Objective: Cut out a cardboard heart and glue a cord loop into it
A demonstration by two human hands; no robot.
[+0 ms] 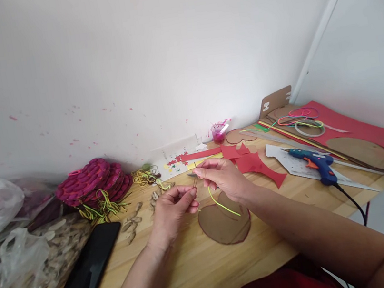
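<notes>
Our left hand point(172, 207) pinches a thin dark bit point(195, 182); our right hand point(224, 177) holds a yellow string point(218, 203). Below, the card point(223, 231) on the counter point(183, 280) is plain, so much seems left. The purple stack point(85, 183) looks done.

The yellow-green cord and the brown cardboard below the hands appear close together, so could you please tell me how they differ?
The yellow-green cord is thin and bright, while the brown cardboard is broad and dull, with a dark reddish edge. The yellow-green cord trails in a curve from the right hand; the brown cardboard lies flat on the table. Both show near the right hand.
</notes>
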